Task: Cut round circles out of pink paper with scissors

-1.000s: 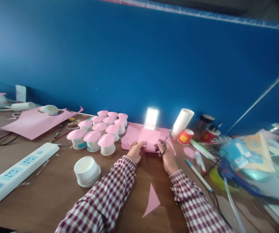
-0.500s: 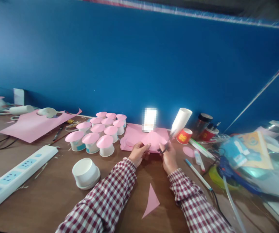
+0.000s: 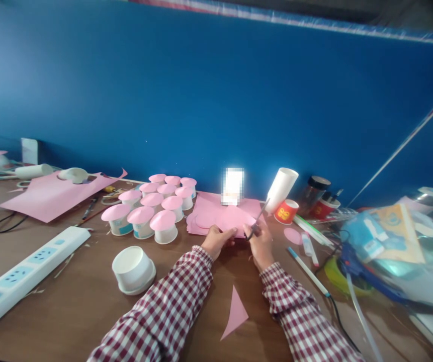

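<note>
Cutting pink paper [image 3: 235, 219], scissors [image 3: 257, 222] in right hand [image 3: 262, 242].

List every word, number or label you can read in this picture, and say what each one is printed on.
No text can be read.
Red paper cup: yellow print, too blurred.
White paper cups with pink paper tops: blue label patches, illegible.
Small bright card against the blue wall: pixelated, unreadable.

Left of your fingers [image 3: 227, 233] stand the capped cups [image 3: 152, 206]; the upturned cup [image 3: 133, 269] sits nearer you; marker pens [image 3: 309, 246] lie to their right.
</note>
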The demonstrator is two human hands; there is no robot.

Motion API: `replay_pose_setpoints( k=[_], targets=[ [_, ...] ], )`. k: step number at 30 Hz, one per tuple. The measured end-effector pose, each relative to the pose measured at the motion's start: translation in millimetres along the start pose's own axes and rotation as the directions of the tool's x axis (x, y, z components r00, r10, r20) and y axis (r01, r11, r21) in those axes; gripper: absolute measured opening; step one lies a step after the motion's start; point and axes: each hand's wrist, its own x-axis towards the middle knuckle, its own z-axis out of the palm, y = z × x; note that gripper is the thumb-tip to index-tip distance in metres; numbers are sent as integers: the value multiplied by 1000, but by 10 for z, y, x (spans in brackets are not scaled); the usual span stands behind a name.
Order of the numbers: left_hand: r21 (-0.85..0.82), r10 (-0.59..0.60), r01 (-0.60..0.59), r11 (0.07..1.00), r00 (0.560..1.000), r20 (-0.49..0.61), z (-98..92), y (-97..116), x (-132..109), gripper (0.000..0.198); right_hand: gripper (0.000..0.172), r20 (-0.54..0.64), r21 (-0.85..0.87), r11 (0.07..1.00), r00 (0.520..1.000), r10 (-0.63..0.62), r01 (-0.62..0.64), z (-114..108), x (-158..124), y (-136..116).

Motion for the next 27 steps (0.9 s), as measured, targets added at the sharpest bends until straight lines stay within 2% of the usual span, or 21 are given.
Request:
replay_pose_setpoints(
  k=[8,17,21,23,27],
  targets=[
    [56,46,-44,997,998,-30,-14,-53,33,31,26,3,-47,996,997,-75,75,-16,11,81],
    [138,1,12,990,996,-91,15,10,-16,33,30,-16,-84,994,997,-73,71,1,-24,-20],
    [76,-21,28,997,995,-99,13,3,2,34,29,31,2,1000,999,-13,12,20,-27,22],
    [25,-33,36,999,994,-105,12,7,10,32,34,42,49,999,999,15,-17,24,-27,64],
    [-26,-53,51,998,993,-105,17,30,10,30,36,36,64,997,999,32,-34,14,-15,145]
  ],
)
